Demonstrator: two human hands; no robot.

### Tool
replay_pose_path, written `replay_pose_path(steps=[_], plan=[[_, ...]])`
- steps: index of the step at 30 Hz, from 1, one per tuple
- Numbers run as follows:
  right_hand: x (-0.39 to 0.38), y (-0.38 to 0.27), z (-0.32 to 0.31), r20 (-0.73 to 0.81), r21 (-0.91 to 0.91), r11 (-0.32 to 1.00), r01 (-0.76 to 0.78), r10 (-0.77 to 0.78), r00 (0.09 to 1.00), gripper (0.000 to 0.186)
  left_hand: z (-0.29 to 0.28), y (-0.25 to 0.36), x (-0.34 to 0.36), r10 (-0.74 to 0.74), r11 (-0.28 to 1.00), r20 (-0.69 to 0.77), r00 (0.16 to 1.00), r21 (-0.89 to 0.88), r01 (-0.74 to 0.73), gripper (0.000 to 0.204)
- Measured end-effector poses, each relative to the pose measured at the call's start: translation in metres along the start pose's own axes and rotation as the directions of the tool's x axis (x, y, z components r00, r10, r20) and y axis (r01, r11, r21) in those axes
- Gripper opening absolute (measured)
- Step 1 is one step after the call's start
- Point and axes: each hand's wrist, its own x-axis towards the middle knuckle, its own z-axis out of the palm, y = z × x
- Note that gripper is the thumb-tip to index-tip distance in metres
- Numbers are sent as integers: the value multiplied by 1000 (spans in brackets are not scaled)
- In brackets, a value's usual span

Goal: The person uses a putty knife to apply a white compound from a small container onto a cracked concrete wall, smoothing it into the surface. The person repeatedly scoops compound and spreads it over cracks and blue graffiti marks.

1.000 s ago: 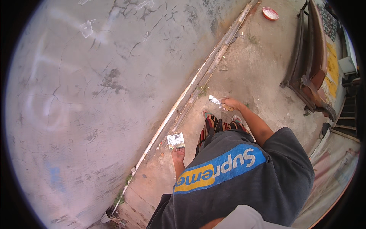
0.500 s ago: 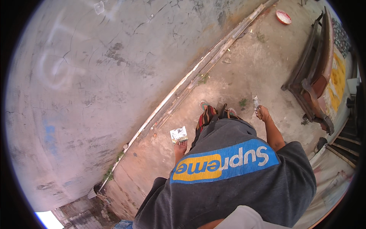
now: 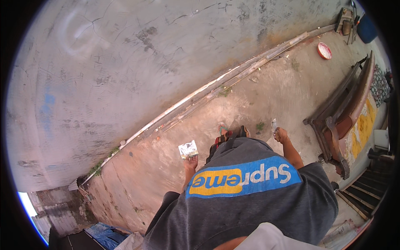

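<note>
My left hand (image 3: 191, 161) is closed on the near edge of a small square board (image 3: 187, 148), whitish and smeared with dark patches, held out flat above the floor. On the right, the fingers of my right hand (image 3: 281, 135) wrap round a small putty knife (image 3: 273, 123). Its pale, smeared blade points away from me. Both hands are wide apart in front of my body, and neither tool touches the wall.
A cracked grey wall (image 3: 125, 83) fills the left, with pale wooden strips (image 3: 216, 85) along its foot. Far right stand a red basin (image 3: 324, 50) with white stuff inside and a blue barrel (image 3: 366, 29). A carved wooden bench (image 3: 354, 100) lies to the right.
The view has swung, so the basin and bench sit lower in the picture and the barrel has come into sight. Both hands keep hold of the board and putty knife.
</note>
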Motion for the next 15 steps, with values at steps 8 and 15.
replay_pose_path(steps=[8, 15], plan=[[2, -9, 35, 58, -47, 997, 62, -60, 997, 26, -31, -19, 29, -101, 995, -3, 995, -24, 101, 29], [56, 50, 14, 140, 146, 980, -137, 117, 983, 28, -39, -10, 64, -190, 977, 131, 973, -76, 201, 29]])
